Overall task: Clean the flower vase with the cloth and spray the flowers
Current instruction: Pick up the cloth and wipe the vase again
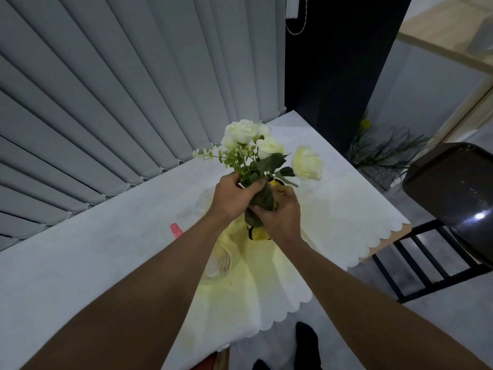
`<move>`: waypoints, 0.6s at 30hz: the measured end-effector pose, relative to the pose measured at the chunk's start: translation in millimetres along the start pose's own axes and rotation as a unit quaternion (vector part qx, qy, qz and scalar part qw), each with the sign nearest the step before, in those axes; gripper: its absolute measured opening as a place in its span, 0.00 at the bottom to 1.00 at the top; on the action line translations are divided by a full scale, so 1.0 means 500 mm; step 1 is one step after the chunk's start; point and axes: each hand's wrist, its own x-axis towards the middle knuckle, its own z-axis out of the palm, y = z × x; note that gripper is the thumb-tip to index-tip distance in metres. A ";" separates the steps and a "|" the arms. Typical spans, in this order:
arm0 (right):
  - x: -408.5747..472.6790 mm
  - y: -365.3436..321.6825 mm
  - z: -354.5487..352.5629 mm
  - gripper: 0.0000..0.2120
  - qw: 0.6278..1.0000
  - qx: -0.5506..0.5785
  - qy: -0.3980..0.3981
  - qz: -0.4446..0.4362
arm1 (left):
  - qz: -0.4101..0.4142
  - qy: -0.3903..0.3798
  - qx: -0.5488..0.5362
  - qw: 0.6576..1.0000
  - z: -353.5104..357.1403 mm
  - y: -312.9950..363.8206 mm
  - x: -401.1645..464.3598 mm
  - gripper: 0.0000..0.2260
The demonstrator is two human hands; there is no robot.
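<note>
White roses with green leaves stand in a yellow vase, of which only the base and a bit of the rim show. My left hand grips the vase's neck at the stems. My right hand presses a dark green cloth around the vase's body. The vase is held above the white tablecloth. A clear spray bottle with a pink top lies partly behind my left forearm.
Grey vertical blinds run along the table's far side. A dark chair stands at the right past the table's scalloped edge. A potted plant sits on the floor beyond the corner.
</note>
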 end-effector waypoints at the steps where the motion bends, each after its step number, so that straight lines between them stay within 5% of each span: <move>1: 0.001 0.012 0.004 0.20 1.000 -0.009 -0.004 0.002 | -0.002 0.003 -0.004 1.000 -0.001 0.000 0.001 0.06; 6: -0.027 0.079 0.012 0.28 0.998 -0.053 -0.007 0.037 | -0.007 0.058 -0.025 0.998 0.012 0.007 -0.003 0.14; 12: -0.071 0.123 -0.009 0.19 0.984 -0.101 -0.061 0.136 | -0.014 0.052 -0.030 0.998 0.040 0.020 -0.016 0.20; 18: -0.049 0.078 -0.018 0.17 0.987 -0.082 -0.073 0.117 | -0.011 0.026 0.008 1.000 0.035 0.014 -0.019 0.17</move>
